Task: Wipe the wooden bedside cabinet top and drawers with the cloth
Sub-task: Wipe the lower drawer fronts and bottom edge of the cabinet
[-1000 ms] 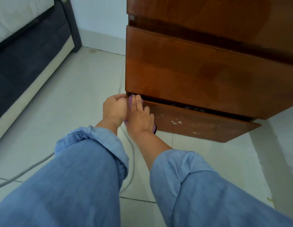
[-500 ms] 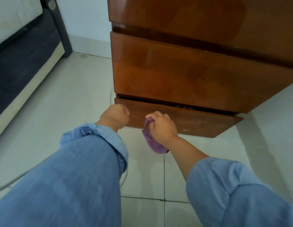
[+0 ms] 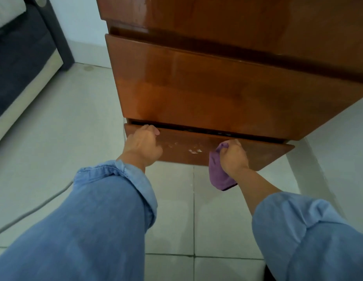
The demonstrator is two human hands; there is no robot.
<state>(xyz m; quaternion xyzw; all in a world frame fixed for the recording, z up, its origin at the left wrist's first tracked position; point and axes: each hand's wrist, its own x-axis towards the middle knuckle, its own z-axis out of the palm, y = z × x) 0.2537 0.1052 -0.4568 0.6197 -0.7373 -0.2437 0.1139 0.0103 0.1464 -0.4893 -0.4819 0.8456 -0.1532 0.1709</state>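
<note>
Since half a sec ago my right hand point(image 3: 233, 157) has slid rightward along the bottom drawer point(image 3: 263, 153), taking the cloth point(image 3: 218, 175) with it, and my left hand point(image 3: 142, 147) has gone up from a loose fist beside the drawer's left end to hooking its fingers over the drawer's top edge.

Left hand: fingers curled over that top lip near the left corner, gripping it, prob. to steady the drawer or keep it pulled out a bit (dark gap shows above it) so the front doesn't shift under the rubbing.

Right hand: closed round the bunched purple cloth, knuckles toward me, the wad pressed against the drawer front right of centre while the loose tail hangs below the drawer's bottom edge, above the floor tiles point(image 3: 75, 128). Bunching gives a firm pad for scrubbing vs a flat sheet.

Pale smears point(image 3: 193, 149) sit on the drawer front between my two hands, just left of the cloth, so that patch looks not yet clean; I'd judge the next pass needs to come back over it w/ pressure.

Upper drawer point(image 3: 217, 88) and cabinet point(image 3: 237, 15) body above look glossy, no marks I can make out. Bed frame point(image 3: 24, 47) stands well off to the left, and a cable point(image 3: 34, 209) runs across the floor under my left sleeve point(image 3: 107, 199).
</note>
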